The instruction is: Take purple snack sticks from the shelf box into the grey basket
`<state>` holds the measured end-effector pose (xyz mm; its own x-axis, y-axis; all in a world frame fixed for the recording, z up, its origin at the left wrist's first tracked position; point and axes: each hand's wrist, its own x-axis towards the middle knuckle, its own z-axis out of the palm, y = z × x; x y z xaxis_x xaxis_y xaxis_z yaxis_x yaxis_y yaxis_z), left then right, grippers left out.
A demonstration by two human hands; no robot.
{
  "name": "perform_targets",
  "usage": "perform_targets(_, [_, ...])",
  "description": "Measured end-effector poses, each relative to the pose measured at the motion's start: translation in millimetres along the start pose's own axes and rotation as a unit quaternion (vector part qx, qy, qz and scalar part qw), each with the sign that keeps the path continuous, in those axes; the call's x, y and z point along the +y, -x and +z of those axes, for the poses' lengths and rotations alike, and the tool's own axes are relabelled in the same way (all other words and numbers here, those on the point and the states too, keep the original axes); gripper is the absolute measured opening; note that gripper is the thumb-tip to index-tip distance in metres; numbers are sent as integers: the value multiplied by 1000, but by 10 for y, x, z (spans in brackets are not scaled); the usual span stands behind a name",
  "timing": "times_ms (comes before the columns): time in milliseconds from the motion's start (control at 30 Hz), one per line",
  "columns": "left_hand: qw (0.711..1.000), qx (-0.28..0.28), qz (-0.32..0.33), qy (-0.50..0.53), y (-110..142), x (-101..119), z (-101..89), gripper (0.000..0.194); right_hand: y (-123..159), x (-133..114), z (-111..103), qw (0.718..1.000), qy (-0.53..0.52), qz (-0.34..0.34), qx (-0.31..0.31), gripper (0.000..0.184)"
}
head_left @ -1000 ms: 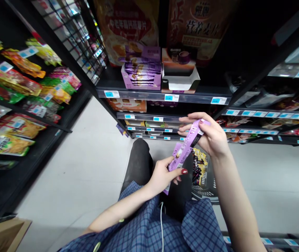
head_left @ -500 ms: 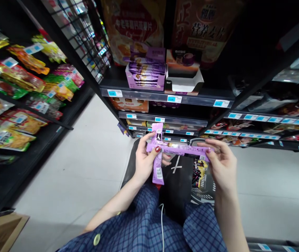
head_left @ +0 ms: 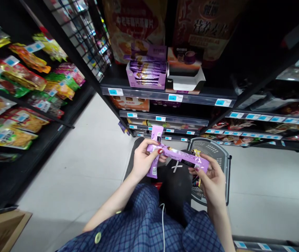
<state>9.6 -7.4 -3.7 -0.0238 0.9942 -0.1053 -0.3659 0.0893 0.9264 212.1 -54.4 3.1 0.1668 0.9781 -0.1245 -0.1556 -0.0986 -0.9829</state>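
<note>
Two slim purple sachets cross each other in front of me. My left hand (head_left: 142, 159) is closed where they cross, thumb on top. One sachet (head_left: 153, 169) stands roughly upright in that grip, its lower end below the fingers. The other sachet (head_left: 177, 154) stretches to the right and slopes downward. Its right end is pinched by my right hand (head_left: 214, 182), thumb in front and fingers behind. On the shelf ahead is an open purple display box (head_left: 146, 82) with several similar sachets stacked inside.
A grey basket (head_left: 228, 168) stands on the floor by my right leg, with yellow and dark packets partly hidden inside. A black-and-white display box (head_left: 185, 84) sits beside the purple one. Bagged snacks (head_left: 10, 140) fill the left shelves. A cardboard box (head_left: 10, 231) is at lower left.
My right hand has moved down and left, tilting the long sachet's right end downward. The upright sachet now leans more. More of the basket shows.
</note>
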Motion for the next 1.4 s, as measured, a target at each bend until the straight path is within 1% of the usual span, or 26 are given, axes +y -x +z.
perform_targets(67, [999,-30,-23,-8,13,16,-45,27,-13,13,-33,999,-3,-15,34,38])
perform_targets(133, [996,-69,-47,-6,27,39,-87,31,-22,14,-70,998,-1,-25,57,32])
perform_targets(233, [990,-117,-76,2,42,72,-123,32,-22,-4,-115,997,11,-23,68,25])
perform_targets(333, [988,-126,-87,-15,44,85,-135,30,-15,-51,-139,997,29,-12,73,26])
perform_targets(400, [988,-119,-80,-54,36,83,-147,28,-13,-91,-153,996,41,-16,78,24])
perform_targets(467, [984,-120,-66,-110,22,82,-168,25,-14,-127,-179,996,55,-18,71,23])
perform_targets(567, [971,-159,-60,-167,2,105,-203,18,-21,-158,-243,997,69,-3,36,21])
perform_targets(633, [967,-183,-61,-169,-6,140,-213,12,-26,-159,-291,997,70,11,12,19])
perform_targets(733, [967,-192,-70,-150,-8,197,-206,10,-31,-145,-347,998,65,19,-7,15])
perform_targets(833, [967,-189,-69,-155,-7,237,-206,12,-34,-135,-357,998,52,22,-22,12])
perform_targets(967, [962,-170,-32,-212,-24,287,-262,14,-34,-144,-321,999,20,17,-37,6])
perform_targets(1067, [959,-157,-10,-237,-57,342,-303,14,-28,-155,-295,999,-5,1,-46,3])
perform_targets(1167, [964,-139,-4,-228,-80,376,-283,16,-24,-170,-270,998,-16,-16,-54,6])
perform_targets(1300, [986,-91,-34,-138,-60,339,-164,23,-37,-185,-200,998,46,-33,-8,6])
perform_targets(1400, [992,-56,-53,-103,-38,285,-79,28,-61,-194,-135,993,100,-52,30,11])
